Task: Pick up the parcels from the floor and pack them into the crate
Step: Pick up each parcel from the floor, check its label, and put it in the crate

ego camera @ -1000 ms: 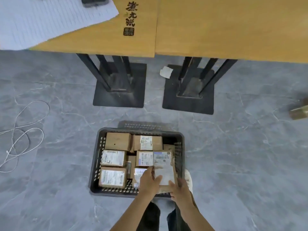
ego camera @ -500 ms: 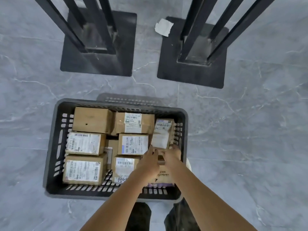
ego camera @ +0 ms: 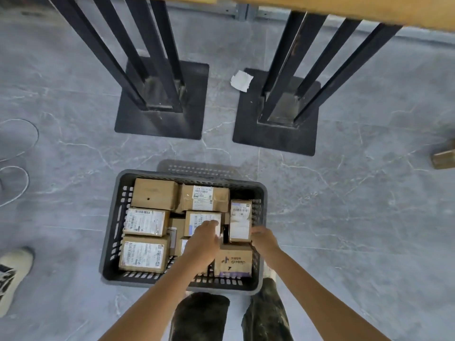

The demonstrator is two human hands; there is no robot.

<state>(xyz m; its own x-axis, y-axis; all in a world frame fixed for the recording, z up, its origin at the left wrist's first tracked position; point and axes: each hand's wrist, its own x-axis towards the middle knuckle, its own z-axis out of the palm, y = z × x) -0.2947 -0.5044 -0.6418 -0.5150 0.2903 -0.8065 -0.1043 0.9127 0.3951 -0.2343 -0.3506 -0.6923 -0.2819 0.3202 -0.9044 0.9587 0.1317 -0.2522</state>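
- A person's right hand (ego camera: 264, 238) curls its fingers (ego camera: 256, 233) round the near right corner of a tall brown cardboard parcel with white labels (ego camera: 240, 219). The parcel stands on end against the right wall of a dark grey perforated plastic crate (ego camera: 109, 242) on the floor.
- The left hand (ego camera: 204, 242) lies bent over a flat brown labelled box (ego camera: 197, 219) in the crate's middle, just beside the tall parcel's left face. Whether it grips anything cannot be told.
- Seating the parcel well likely means lowering it straight down, square to the right wall. The right fingers should come free before they are pinched against the mesh.
- A brown carton printed in purple (ego camera: 234, 260) fills the near right corner, and cartons line the left and far walls. Spare room looks confined to the far right corner and a dark central gap.
- One small brown box (ego camera: 443, 156) lies on the grey floor well apart to the crate's right, with open floor between.
- Black metal table pedestals (ego camera: 160, 99) stand beyond the far wall, and a pale shoe (ego camera: 12, 274) sits to the left.
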